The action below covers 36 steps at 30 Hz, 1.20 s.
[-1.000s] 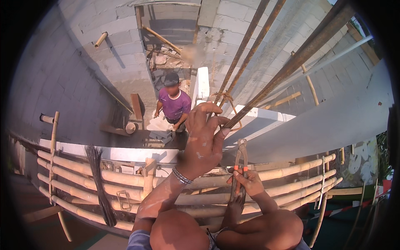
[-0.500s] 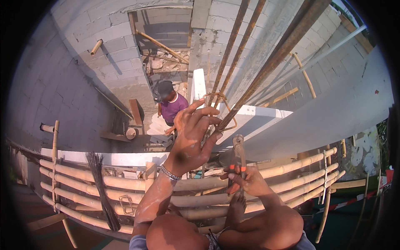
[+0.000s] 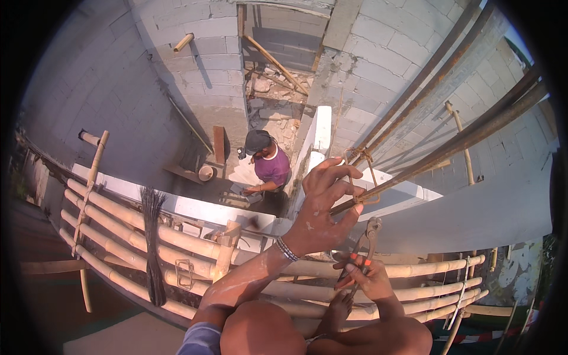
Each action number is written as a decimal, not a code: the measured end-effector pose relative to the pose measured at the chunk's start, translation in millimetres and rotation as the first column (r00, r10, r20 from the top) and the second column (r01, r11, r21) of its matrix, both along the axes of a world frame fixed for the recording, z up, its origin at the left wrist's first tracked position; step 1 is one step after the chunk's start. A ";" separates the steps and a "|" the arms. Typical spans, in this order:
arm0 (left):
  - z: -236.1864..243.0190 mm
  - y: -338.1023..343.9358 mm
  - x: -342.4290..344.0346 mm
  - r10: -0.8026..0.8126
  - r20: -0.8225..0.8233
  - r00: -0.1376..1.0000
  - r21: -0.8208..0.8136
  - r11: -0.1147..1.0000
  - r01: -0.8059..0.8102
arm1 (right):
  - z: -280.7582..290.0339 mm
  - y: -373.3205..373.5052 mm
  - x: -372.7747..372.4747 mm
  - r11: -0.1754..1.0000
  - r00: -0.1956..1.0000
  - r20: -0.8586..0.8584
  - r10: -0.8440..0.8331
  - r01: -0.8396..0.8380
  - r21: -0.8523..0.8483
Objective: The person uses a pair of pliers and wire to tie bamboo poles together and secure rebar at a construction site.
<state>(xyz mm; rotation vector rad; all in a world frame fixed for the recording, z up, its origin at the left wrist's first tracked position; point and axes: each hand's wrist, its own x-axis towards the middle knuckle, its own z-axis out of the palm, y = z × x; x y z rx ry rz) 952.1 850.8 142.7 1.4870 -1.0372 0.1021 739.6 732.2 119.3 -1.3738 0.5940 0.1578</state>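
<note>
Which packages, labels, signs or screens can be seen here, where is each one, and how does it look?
No packages, labels or screens are in view.
Red and white striped barrier tape: lower right, beyond the pale bamboo pole scaffold; a thin ribbon stretched across.

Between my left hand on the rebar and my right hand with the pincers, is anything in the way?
Head view: nothing lies between the left hand, gripping the rusty steel rebar, and the right hand, holding red-handled metal pincers; only bamboo scaffold poles behind.
</note>
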 end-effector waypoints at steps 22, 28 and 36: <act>-7.4 -18.7 -11.6 -0.065 -0.205 0.977 -0.274 0.962 0.007 | -9.1 3.5 1.3 0.991 0.996 -0.063 0.063 -0.070 -0.116; -1.4 -25.3 -17.9 -0.052 -0.299 0.953 -0.227 0.974 -0.018 | -1.7 -3.1 5.7 0.967 0.996 -0.001 0.086 -0.083 -0.240; -45.4 -14.1 -30.5 -0.177 -0.389 0.904 -0.413 0.911 0.001 | 40.2 -10.3 11.2 0.981 0.980 -0.051 0.191 -0.189 0.044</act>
